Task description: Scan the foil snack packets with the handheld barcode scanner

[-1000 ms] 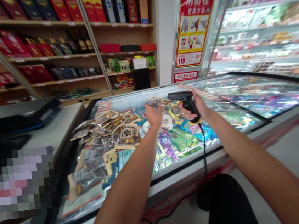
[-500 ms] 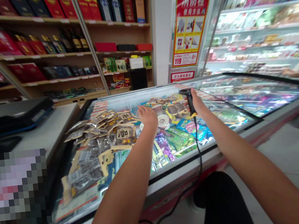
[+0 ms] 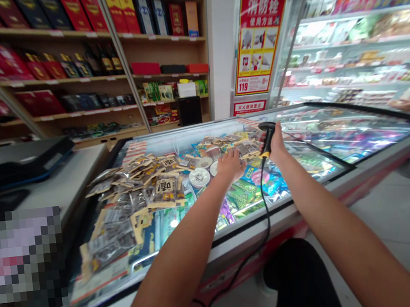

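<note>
My right hand (image 3: 278, 149) grips a black barcode scanner (image 3: 267, 136) with a yellow band, head pointing away, its cable (image 3: 265, 206) hanging over the freezer's front edge. Just left of it, my left hand (image 3: 230, 166) lies palm down with fingers spread on small snack packets (image 3: 243, 148) on the glass lid of a chest freezer (image 3: 335, 136). A white round tin (image 3: 199, 177) sits left of that hand. Further left, a big heap of brown and clear packets (image 3: 157, 190) covers the lid.
A grey counter (image 3: 65, 183) with a black device (image 3: 18, 161) stands at the left. Wooden shelves of boxes (image 3: 82, 64) fill the back, with a red poster (image 3: 259, 40) and an open chiller (image 3: 355, 50) on the right. Another person's hand (image 3: 407, 103) rests at the far right.
My left hand held a small packet up, then came down and slid right onto the packets. My right hand tilted the scanner from level to upright and moved it slightly away.
</note>
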Demonstrator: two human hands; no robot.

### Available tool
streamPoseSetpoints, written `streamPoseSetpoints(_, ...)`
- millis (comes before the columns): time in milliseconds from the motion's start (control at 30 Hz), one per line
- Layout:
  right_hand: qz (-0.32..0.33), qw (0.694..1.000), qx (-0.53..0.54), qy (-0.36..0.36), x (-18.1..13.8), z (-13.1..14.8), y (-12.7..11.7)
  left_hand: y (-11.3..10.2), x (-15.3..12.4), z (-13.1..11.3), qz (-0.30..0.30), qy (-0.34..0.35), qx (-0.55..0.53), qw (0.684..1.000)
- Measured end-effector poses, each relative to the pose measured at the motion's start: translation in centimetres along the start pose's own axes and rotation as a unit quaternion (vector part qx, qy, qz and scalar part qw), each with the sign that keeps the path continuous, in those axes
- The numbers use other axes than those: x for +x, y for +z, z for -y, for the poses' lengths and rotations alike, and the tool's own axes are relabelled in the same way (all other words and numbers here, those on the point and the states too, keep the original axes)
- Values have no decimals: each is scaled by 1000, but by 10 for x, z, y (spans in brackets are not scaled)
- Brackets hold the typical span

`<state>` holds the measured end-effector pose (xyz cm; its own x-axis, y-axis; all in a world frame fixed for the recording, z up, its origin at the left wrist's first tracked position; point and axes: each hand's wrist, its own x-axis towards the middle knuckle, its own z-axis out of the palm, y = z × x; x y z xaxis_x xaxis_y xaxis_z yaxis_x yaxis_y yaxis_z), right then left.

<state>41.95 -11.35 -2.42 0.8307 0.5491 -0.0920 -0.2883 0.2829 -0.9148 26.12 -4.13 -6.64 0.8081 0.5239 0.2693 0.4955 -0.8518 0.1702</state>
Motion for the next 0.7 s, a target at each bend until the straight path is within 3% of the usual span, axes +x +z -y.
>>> streamPoseSetpoints(233,32,999,-28,-18,0,-4,1,-9,-9,25,-77,-109,23,991)
streamPoseSetpoints(433,179,982,-62,-12,-3,-10,4,-9,-9,48,-69,-125,-39,989)
streamPoseSetpoints(600,317,941,-117,23,-9,-12,2,-14,-5,56,-185,-120,-123,968)
streamPoseSetpoints(700,403,898,-166,63,-16,-7,-3,-17,-2,66,-291,-137,-245,915)
